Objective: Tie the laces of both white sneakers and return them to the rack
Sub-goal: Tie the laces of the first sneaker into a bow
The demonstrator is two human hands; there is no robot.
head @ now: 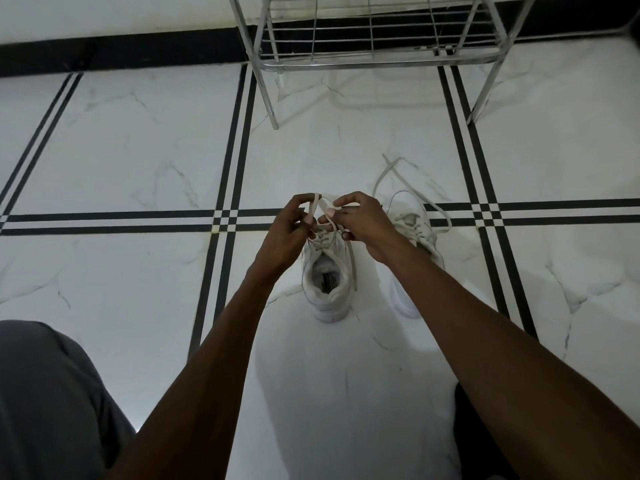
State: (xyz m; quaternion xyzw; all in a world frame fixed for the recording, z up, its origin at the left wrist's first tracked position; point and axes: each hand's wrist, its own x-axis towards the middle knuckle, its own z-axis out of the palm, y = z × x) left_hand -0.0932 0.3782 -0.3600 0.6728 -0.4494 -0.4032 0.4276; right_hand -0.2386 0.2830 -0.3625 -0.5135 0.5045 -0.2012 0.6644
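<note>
Two white sneakers stand on the marble floor, heels toward me. Over the left sneaker (325, 285) both my hands work its lace (320, 207). My left hand (291, 233) pinches a loop of the lace above the tongue. My right hand (360, 220) pinches the other strand beside it, and one loose end hangs down the shoe's right side. The right sneaker (414, 230) lies partly hidden under my right forearm, and its untied lace (384, 174) trails forward on the floor.
A metal wire shoe rack (370, 60) stands against the wall just beyond the shoes, its lowest shelf bare. My grey-trousered knee (45, 393) fills the lower left. Black inlay stripes cross the white floor.
</note>
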